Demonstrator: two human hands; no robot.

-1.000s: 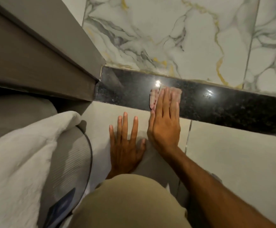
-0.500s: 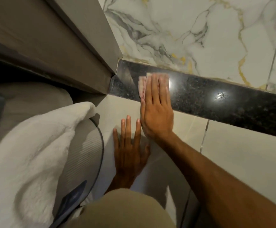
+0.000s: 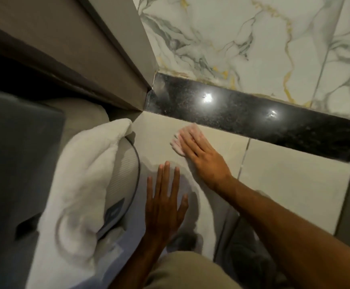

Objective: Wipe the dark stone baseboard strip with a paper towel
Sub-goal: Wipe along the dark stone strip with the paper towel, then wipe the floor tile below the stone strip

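Nearest me, left hand (image 3: pixel 165 205) lies spread flat on the floor tile (image 3: pixel 291 184), fingers apart, holding nothing. Beyond it, right hand (image 3: pixel 199 151) lies flat, fingers together, pressing the paper towel (image 3: pixel 177 143) onto the tile just below the dark stone baseboard strip (image 3: pixel 253 115); towel is off the stone. I judge the right hand nearer. Strip lies ahead of the fingertips, long axis left to right, ending at the corner trim (image 3: pixel 128 59). No containers seen. White towel (image 3: pixel 86 174) lies at left.
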